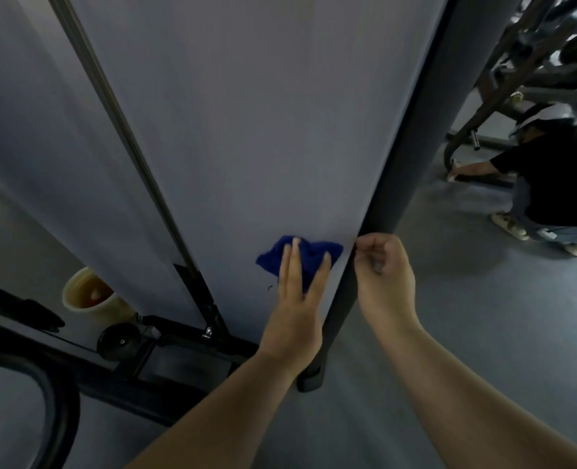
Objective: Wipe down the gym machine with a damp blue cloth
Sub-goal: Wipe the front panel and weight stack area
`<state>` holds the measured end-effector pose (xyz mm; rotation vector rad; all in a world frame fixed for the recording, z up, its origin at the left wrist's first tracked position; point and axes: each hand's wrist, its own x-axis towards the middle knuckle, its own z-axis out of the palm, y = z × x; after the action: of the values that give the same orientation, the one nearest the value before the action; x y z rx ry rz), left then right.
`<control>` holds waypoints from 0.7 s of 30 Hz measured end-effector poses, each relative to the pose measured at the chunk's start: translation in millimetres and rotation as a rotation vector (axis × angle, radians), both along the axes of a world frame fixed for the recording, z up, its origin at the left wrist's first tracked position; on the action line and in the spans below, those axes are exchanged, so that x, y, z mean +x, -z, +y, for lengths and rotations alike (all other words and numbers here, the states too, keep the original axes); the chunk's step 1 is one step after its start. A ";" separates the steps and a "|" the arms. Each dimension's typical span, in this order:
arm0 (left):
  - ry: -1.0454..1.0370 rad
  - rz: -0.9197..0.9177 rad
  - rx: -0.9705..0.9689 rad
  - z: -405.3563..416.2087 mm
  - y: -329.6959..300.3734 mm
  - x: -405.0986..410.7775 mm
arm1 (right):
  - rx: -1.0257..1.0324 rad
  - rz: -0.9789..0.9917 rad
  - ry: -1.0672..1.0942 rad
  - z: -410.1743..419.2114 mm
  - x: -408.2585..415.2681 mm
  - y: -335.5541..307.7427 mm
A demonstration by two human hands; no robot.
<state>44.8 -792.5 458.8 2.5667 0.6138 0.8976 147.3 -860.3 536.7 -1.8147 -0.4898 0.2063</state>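
Note:
The gym machine's tall grey panel [246,130] fills the middle of the view, with a dark upright post [425,137] along its right edge. My left hand [298,299] presses a crumpled blue cloth [309,253] flat against the lower part of the panel, fingers straight. My right hand [381,269] hovers just right of the cloth at the panel's edge, fingers curled with thumb and fingertips together; I cannot make out anything held in it.
A cream bucket [90,299] stands on the floor at lower left, beside a black roller [119,341] and the machine's black base frame [178,353]. A crouching person [547,184] works at another machine [530,72] on the right. Grey floor lies between.

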 end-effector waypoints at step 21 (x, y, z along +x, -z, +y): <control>0.227 -0.162 0.253 47.9 18.3 5.8 | 0.207 0.106 0.328 29.2 -8.7 57.9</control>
<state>50.6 -744.6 440.4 2.6757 0.1668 1.1497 138.7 -831.1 478.8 -1.6435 -0.1292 0.0241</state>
